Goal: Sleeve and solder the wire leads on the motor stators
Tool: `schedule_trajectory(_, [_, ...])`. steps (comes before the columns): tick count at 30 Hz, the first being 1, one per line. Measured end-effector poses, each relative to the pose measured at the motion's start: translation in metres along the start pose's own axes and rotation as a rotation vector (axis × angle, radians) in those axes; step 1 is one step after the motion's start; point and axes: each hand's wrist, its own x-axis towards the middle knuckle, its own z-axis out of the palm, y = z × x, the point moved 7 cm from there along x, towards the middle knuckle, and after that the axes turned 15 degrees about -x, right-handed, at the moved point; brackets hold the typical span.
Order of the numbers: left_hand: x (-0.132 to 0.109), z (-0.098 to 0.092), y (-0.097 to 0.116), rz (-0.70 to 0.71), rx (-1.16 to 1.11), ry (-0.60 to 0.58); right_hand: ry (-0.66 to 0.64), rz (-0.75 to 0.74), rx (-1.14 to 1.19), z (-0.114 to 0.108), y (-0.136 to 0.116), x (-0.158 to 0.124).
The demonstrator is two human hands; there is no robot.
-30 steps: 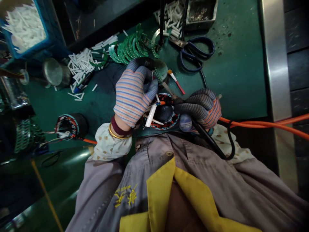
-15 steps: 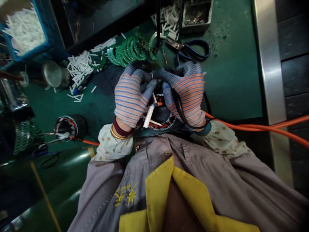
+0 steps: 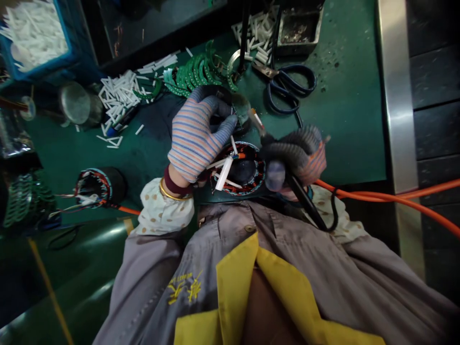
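My left hand [image 3: 199, 136], in a striped glove, is closed in a pinch above the left rim of a wound motor stator [image 3: 260, 175]. A thin wire end seems to sit at its fingertips; the fingers partly hide it. My right hand [image 3: 298, 153], gloved and blurred, is wrapped round a dark corded tool that looks like a soldering iron [image 3: 264, 132], right of the stator. Its thick black cord [image 3: 309, 206] hangs below the hand. A white sleeve tube [image 3: 224, 173] and thinner white tubes lie across the stator, beside an orange lead [image 3: 241, 156].
Blue-handled scissors [image 3: 291, 88] and a metal tray [image 3: 300, 28] lie beyond my right hand. Green curved strips [image 3: 194, 74] and loose white tubes [image 3: 120, 93] lie behind my left. Another stator [image 3: 102, 187] stands left. Orange cables [image 3: 377, 194] cross the right edge.
My right hand has moved right and down, away from my left fingertips, turning with the corded tool. My left hand stays nearly in place. More of the stator now shows.
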Motion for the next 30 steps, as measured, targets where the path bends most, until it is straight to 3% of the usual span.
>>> schedule_trajectory(3, [0.014,-0.006,0.002,0.003,0.047,-0.120,0.181,-0.054,0.029,-0.005,-0.002,-0.020])
schedule_trajectory(10, [0.027,-0.007,-0.006,-0.125,0.167,-0.257,0.240,-0.078,-0.001,-0.013,-0.009,-0.015])
schedule_trajectory(16, [0.022,-0.003,0.007,-0.055,0.230,-0.262,0.621,-0.205,0.180,-0.048,-0.024,-0.005])
schedule_trajectory(21, [0.015,-0.007,0.016,-0.031,0.261,-0.194,0.604,-0.236,0.169,-0.048,-0.028,-0.001])
schedule_trajectory(25, [0.007,-0.011,0.020,0.021,0.146,-0.111,0.646,-0.159,0.235,-0.049,-0.023,-0.001])
schedule_trajectory(30, [-0.007,-0.004,0.008,-0.049,0.091,-0.033,0.606,-0.204,0.266,-0.051,-0.029,0.006])
